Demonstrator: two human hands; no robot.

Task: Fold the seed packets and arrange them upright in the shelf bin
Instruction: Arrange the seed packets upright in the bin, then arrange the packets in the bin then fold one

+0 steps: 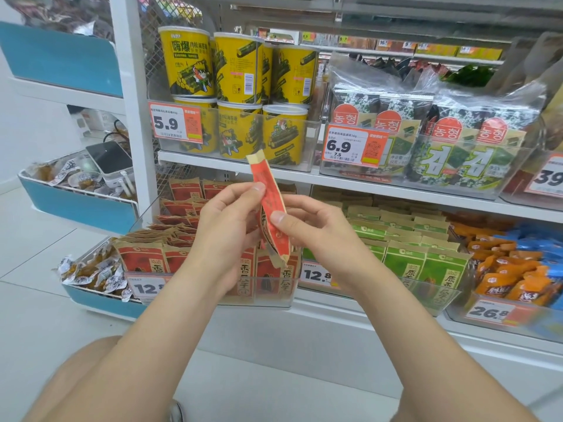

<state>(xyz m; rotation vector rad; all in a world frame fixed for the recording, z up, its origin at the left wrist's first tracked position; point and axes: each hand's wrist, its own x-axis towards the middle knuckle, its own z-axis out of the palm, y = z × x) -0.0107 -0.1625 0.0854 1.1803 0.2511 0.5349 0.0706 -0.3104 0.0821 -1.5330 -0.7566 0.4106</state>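
1. Hands are meeting just above the shelf bin: the left hand is pinching the seed packet at its upper half, and the right hand is pinching it lower down, thumb pressing its face.
2. Packet is tilting slightly between them, creased into a narrow red strip with tan paper ends.
3. Behind it, the clear plastic bin is holding flat red packets upright.
4. Right of the bin, green packets are standing; above it, glossy yellow tubs are sitting stacked.
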